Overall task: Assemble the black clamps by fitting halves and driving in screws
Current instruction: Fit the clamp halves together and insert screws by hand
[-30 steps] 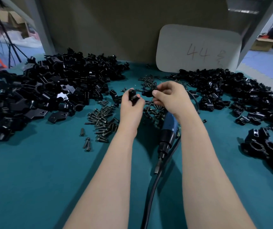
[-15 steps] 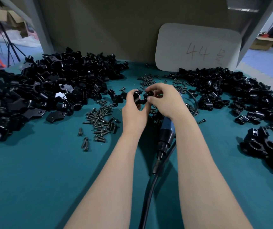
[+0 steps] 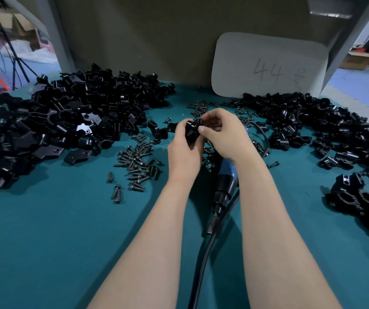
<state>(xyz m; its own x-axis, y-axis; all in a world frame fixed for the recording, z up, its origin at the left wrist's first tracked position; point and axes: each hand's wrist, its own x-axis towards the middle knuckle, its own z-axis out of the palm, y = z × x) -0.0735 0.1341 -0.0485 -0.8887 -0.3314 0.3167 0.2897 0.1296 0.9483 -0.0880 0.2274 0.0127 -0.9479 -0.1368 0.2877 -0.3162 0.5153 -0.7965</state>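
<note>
Head view: left hand (image 3: 182, 150) and right hand (image 3: 226, 134) both grip one black clamp (image 3: 191, 130) above the teal bench (image 3: 56, 241), screws (image 3: 139, 166) scattered beside, blue screwdriver (image 3: 227, 177) lying beneath.

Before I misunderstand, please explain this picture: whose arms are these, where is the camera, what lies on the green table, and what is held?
No machine here: a person works with bare hands, and the one camera sits on the head, looking forward and down. The left hand and right hand together hold a small black clamp above the green table. On the table lie a left pile of black clamp parts, a right pile, loose screws between them, and a blue power screwdriver with its cable, under the right wrist. A white board marked 44 leans at the back.
</note>
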